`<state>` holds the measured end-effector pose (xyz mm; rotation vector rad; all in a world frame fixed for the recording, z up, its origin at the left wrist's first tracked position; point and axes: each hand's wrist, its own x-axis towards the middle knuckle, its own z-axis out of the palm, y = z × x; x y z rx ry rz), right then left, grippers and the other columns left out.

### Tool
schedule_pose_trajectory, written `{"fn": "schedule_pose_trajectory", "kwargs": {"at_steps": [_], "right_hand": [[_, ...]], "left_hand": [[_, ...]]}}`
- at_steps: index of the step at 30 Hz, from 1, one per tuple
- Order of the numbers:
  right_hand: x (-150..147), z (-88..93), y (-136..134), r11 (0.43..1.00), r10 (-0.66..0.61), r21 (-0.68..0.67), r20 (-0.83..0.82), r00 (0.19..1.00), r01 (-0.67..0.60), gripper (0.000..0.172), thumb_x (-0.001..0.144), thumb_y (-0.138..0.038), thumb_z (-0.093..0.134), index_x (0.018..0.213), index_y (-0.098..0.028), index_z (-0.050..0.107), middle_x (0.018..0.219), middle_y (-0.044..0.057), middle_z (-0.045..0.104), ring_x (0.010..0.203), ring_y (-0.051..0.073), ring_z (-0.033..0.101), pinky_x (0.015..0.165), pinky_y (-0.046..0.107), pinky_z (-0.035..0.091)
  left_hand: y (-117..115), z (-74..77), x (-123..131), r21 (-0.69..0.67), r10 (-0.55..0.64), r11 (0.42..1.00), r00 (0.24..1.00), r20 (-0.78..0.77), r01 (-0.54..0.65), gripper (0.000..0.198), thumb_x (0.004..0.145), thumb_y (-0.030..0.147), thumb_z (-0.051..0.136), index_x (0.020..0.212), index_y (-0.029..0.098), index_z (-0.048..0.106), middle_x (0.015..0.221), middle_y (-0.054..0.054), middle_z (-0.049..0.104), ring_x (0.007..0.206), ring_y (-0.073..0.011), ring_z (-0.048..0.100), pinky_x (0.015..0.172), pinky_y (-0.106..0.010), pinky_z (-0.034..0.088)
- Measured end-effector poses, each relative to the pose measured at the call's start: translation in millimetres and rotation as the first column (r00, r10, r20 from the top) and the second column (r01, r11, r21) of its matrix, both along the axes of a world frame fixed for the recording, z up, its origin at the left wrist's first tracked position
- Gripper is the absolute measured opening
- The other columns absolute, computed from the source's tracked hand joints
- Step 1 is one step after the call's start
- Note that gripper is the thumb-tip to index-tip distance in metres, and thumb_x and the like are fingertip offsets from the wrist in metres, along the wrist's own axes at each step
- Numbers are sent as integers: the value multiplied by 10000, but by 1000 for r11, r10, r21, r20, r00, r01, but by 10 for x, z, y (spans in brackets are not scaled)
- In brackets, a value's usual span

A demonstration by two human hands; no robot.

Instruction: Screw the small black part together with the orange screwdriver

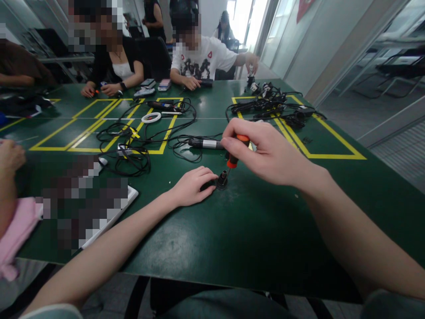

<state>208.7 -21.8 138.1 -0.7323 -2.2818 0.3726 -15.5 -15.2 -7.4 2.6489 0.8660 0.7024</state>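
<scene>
In my right hand (265, 153) is a screwdriver (233, 160) with an orange and black handle, held nearly upright with the shaft pointing down. Its tip meets or comes very near a small dark round part (222, 180) on the green table (186, 248). My left hand (194, 186) lies low on the tabletop, thumb and fingers closed on the left side of that part. Exactly what the part is cannot be made out. Just beyond my right hand lies a dark cylindrical tool with a silver band (207, 144), its cord coiled beside it.
Black cables (133, 161) lie coiled at the left, near a white tape roll (151, 117). A heap of black cables and adapters (268, 104) sits at the far right. Yellow tape marks rectangles. Co-workers sit opposite, and another person's hand (11, 155) is at the left edge.
</scene>
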Motion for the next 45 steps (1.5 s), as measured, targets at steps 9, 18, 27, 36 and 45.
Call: {"fn": "schedule_pose_trajectory", "kwargs": {"at_steps": [9, 18, 27, 36, 45], "right_hand": [[100, 107, -50, 983, -22, -181, -73, 997, 8, 197, 934, -342, 741, 1060, -206, 672, 915, 26, 685, 794, 191, 644, 726, 333, 500], [73, 136, -44, 855, 172, -456, -196, 965, -245, 105, 983, -174, 549, 939, -193, 642, 935, 46, 707, 847, 177, 653, 769, 326, 530], [-220, -215, -10, 556, 232, -535, -634, 738, -635, 257, 1032, -369, 556, 832, -211, 522, 642, -64, 403, 564, 117, 351, 557, 266, 324], [-194, -221, 60, 562, 156, -501, -717, 679, -658, 274, 996, -378, 590, 790, -208, 530, 728, -29, 499, 506, 108, 446, 523, 274, 353], [-217, -260, 82, 620, 136, -472, -722, 678, -627, 472, 1081, -581, 453, 752, -243, 437, 542, -89, 262, 452, 97, 195, 455, 231, 240]], "left_hand": [[-6, 5, -2, -26, 4, 1000, 1000, 15, -4, 259, 1030, 253, 586, 1253, 190, 702, 1132, -111, 741, 1028, -248, 698, 919, -401, 611], [1, 16, -8, -25, -7, 1000, 1000, 19, 7, 264, 1037, 251, 577, 1261, 181, 698, 1134, -120, 745, 1036, -254, 705, 917, -403, 613], [-2, -4, -12, -10, 9, 1000, 1000, -1, -9, 257, 1035, 257, 586, 1255, 199, 705, 1168, -113, 759, 1082, -261, 717, 980, -428, 616], [-2, -4, -10, -25, -2, 1000, 1000, 11, 3, 274, 1042, 263, 578, 1286, 200, 684, 1189, -115, 747, 1108, -257, 712, 1003, -422, 605], [-11, 12, -9, -2, 12, 1000, 1000, 23, -11, 312, 1045, 272, 574, 1324, 164, 663, 1056, -100, 732, 952, -234, 691, 867, -371, 595]]}}
